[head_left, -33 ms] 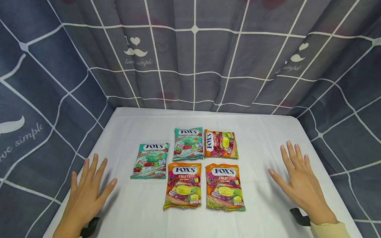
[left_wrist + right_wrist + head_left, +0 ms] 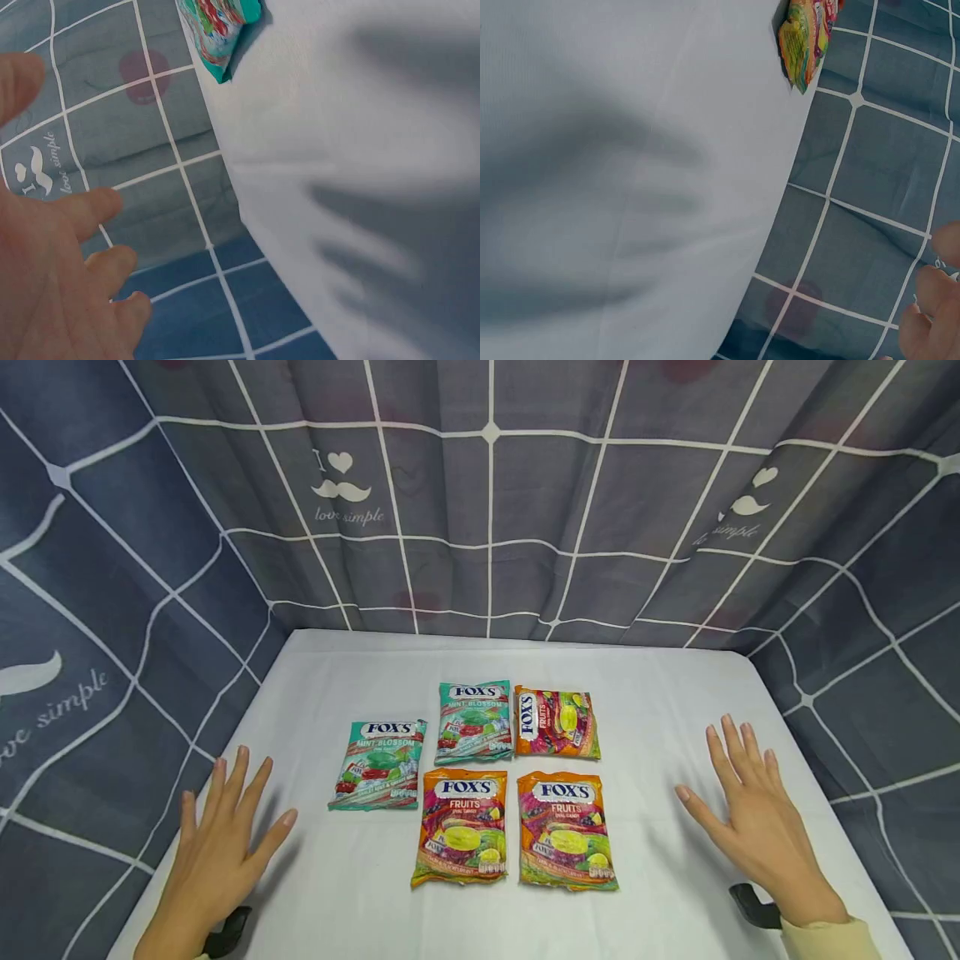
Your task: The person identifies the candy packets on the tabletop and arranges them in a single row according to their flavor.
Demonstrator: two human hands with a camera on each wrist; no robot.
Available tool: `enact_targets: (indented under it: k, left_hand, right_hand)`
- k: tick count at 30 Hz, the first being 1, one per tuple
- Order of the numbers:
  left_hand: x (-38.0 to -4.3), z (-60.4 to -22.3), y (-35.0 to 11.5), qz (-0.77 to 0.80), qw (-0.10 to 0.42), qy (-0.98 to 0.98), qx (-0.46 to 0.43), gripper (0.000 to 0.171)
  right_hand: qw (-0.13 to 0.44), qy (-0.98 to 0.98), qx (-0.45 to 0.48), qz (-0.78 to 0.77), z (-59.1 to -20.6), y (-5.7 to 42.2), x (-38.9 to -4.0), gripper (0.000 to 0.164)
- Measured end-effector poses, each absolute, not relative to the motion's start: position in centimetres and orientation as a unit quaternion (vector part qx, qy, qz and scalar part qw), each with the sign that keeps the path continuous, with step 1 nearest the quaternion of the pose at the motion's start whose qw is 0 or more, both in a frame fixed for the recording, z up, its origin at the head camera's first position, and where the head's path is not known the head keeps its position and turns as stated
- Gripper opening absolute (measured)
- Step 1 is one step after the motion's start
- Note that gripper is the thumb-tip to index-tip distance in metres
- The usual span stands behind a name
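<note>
Five flat candy bags lie face up on a white tabletop (image 2: 375,893). Two are green: a mint candy bag (image 2: 377,766) at the left and another mint candy bag (image 2: 474,722) at the back. Beside the latter, a fruit candy bag (image 2: 557,722) is turned sideways. In front are two upright-facing orange bags, a left fruit bag (image 2: 461,827) and a right fruit bag (image 2: 567,832). My left hand (image 2: 217,852), fingers spread, hovers left of the green bags, holding nothing. Over the right side, my right hand (image 2: 765,827) is likewise spread and holds nothing.
Grey curtain cloth (image 2: 480,527) with white grid lines hangs behind the table and along both sides. The table's back edge runs just beyond the rear bags. Each wrist carries a black strap mount, and both hands cast shadows on the white surface.
</note>
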State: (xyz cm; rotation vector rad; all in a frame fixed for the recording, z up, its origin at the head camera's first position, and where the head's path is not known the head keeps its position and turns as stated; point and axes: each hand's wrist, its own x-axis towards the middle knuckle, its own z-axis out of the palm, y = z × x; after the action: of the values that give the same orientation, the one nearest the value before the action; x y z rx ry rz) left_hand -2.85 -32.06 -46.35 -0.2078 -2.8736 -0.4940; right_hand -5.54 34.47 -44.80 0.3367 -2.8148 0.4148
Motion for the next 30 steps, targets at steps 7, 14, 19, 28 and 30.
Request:
enact_targets:
  k: [7,14,19,28,30]
  left_hand:
    - [-3.5,-46.4,-30.8,-0.175,0.11,-0.975,-0.082,0.089]
    - [-4.1,-45.7,-30.0,-0.17,0.113,-0.975,-0.089,0.087]
    - [-4.4,-45.5,-29.5,-0.167,0.115,-0.975,-0.09,0.083]
    - [-5.3,-45.4,-28.6,-0.196,0.14,-0.965,-0.105,0.061]
    - [-5.6,-45.3,-28.4,-0.205,0.137,-0.964,-0.101,0.055]
  right_hand:
    - [0.134,-0.973,0.121,0.147,-44.8,33.9,-5.5,0.097]
    - [0.109,-0.971,0.125,0.17,-44.5,32.3,-5.7,0.101]
    - [0.062,-0.975,0.113,0.18,-43.9,30.3,-5.6,0.102]
    - [0.041,-0.957,0.162,0.237,-43.3,25.3,-6.5,0.074]
    - [0.033,-0.952,0.174,0.25,-43.2,24.0,-6.9,0.069]
